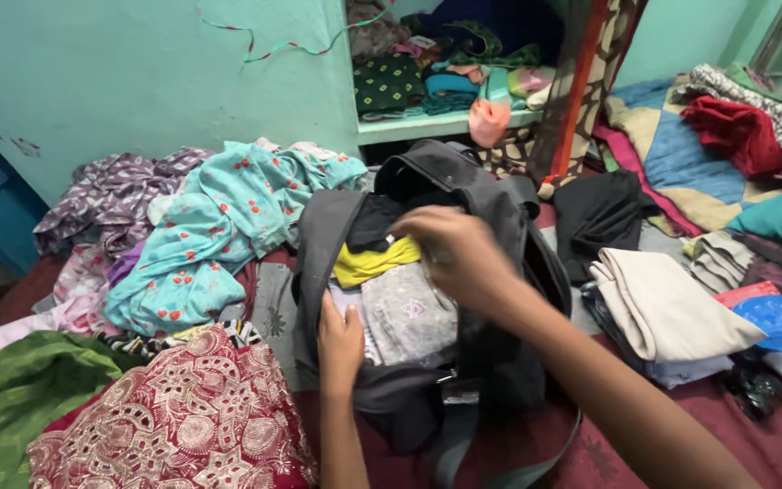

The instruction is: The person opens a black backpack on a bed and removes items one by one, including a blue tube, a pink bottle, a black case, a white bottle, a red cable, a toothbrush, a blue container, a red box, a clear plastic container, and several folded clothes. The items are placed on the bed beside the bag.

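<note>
Around the open grey bag (491,272), which sits in the middle of a dark red bedcover (771,444), clothes lie in heaps. Left of the bag sprawls a turquoise cloth with red flowers (219,226), and nearer the camera on that side lies a red and cream patterned cloth (183,426) beside a green one (20,389). Right of the bag rests a stack of folded beige cloth (662,308), with a black garment (599,213) behind it and a blue round lid (778,321) beyond. Behind the bag a shelf (436,125) holds more folded clothes. Inside the bag lie a grey folded garment (409,312) and a yellow one (368,263). The right hand (454,254) hovers over these clothes, fingers curled loosely downward; whether they pinch anything I cannot tell. The left hand (341,349) presses flat, fingers together, on the bag's near-left edge beside the grey garment.
</note>
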